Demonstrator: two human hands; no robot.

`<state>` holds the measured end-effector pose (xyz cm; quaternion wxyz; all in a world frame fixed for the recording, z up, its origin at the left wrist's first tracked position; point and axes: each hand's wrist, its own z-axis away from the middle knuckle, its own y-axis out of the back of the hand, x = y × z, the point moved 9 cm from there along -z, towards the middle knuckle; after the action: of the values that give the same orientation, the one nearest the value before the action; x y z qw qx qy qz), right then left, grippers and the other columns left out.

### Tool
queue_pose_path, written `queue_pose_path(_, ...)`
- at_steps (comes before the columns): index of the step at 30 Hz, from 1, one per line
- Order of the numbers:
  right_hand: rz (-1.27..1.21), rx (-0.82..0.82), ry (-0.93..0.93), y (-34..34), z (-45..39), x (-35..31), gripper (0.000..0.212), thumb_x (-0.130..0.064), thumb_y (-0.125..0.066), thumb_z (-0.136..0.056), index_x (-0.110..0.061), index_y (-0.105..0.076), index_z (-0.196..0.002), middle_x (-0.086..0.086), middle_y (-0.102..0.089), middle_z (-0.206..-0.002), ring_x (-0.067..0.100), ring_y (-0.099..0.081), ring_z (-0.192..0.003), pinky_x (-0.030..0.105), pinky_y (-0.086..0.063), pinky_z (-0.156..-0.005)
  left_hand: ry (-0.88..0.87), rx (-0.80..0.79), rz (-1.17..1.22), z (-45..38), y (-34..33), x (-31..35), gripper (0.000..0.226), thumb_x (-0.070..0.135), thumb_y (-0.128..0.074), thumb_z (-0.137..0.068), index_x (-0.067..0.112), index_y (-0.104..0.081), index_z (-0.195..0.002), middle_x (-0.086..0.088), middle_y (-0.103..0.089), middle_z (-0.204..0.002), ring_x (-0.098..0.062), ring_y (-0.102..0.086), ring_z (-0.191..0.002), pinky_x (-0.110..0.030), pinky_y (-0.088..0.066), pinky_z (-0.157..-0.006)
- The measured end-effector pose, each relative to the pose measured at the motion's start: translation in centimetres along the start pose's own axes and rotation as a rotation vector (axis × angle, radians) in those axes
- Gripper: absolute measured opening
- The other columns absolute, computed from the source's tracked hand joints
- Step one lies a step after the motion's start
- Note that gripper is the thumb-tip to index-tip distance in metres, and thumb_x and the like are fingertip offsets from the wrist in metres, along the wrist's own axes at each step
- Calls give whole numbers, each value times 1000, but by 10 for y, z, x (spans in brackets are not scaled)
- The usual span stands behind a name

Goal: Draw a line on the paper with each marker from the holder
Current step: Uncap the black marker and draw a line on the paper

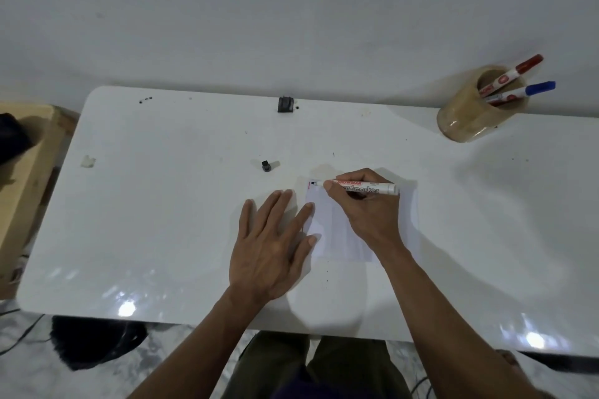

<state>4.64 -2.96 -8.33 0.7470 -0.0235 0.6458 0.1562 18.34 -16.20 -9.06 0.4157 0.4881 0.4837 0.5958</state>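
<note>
Paper (337, 236), a single white sheet, lies flat on the white worktop (162, 236), and everything else can be placed from it. One black-tipped marker (363, 187) lies nearly level across the sheet's far edge, its dark tip touching the far left corner just beside a short red stroke (309, 185) drawn along the left edge. The right hand (366, 207) rests over the middle of the paper with its grip clamped on that marker, thumb and fingers wrapped around the barrel near the tip end. The left hand (275, 240) lies flat just left of the paper, its grip apart with fingers spread and holding nothing; the index finger and thumb overlap the sheet's left edge, pinning it. One small black cap (266, 166) stands on the worktop beyond the paper and a little to its left, well apart from both hands. One round tan holder (466, 120) stands far beyond the paper to the right, near the worktop's back edge, and two capped markers lean in it: a red-capped marker (515, 74) and a blue-capped marker (525, 91). One dark square object (285, 104) sits at the back edge, beyond the paper to the left; what it is cannot be told.
</note>
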Motion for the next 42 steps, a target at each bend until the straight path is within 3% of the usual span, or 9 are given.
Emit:
queue_pose_path(16, 72, -18, -8, -5, 6, 3, 14, -14, -87, -78, -10, -73, -78, 2, -76, -75, 20, -72, -69, 27, -57, -59, -5, 68, -21, 9, 3, -1, 54, 54, -41, -99, 34, -41, -149, -10, -42, -157, -27, -32, -149, -60, -26, -116)
queue_pose_path(21, 85, -31, -15, -4, 3, 2, 14, -12, -86, -78, -9, -73, -77, 2, -75, -73, 6, -66, -60, 19, -51, -55, -10, 70, -23, 5, 2, -1, 54, 54, -42, -99, 33, -42, -149, -10, -42, -157, -27, -31, -150, -60, -25, -117)
queue_pose_path(26, 93, -37, -12, -3, 2, 1, 14, -11, -86, -78, -8, -73, -77, 3, -75, -73, 4, -65, -60, 17, -50, -54, -10, 82, -14, 4, 2, 0, 54, 55, -42, -99, 34, -42, -149, -10, -42, -157, -27, -32, -149, -60, -26, -117)
queue_pose_path(34, 70, -51, -36, -2, 1, 3, 13, -11, -86, -78, -10, -72, -78, 4, -76, -76, 12, -70, -66, 24, -54, -58, -6, 91, -1, 2, 2, 0, 53, 54, -40, -100, 34, -43, -148, -9, -43, -157, -27, -33, -149, -59, -25, -117)
queue_pose_path(38, -152, -28, -138, 6, -1, -2, 21, -4, -85, -79, -10, -65, -84, 21, -74, -88, 33, -75, -80, 37, -61, -71, -8, 112, 17, 4, 3, 0, 51, 53, -44, -99, 33, -47, -146, -9, -46, -154, -27, -37, -147, -59, -28, -116)
queue_pose_path(42, -286, -11, -149, 17, -3, -27, 21, 0, -82, -80, -11, -64, -82, 24, -73, -93, 30, -72, -82, 34, -60, -70, 45, 141, 164, 1, 16, -3, 51, 51, -44, -99, 30, -46, -145, -4, -54, -147, -23, -46, -140, -53, -33, -115)
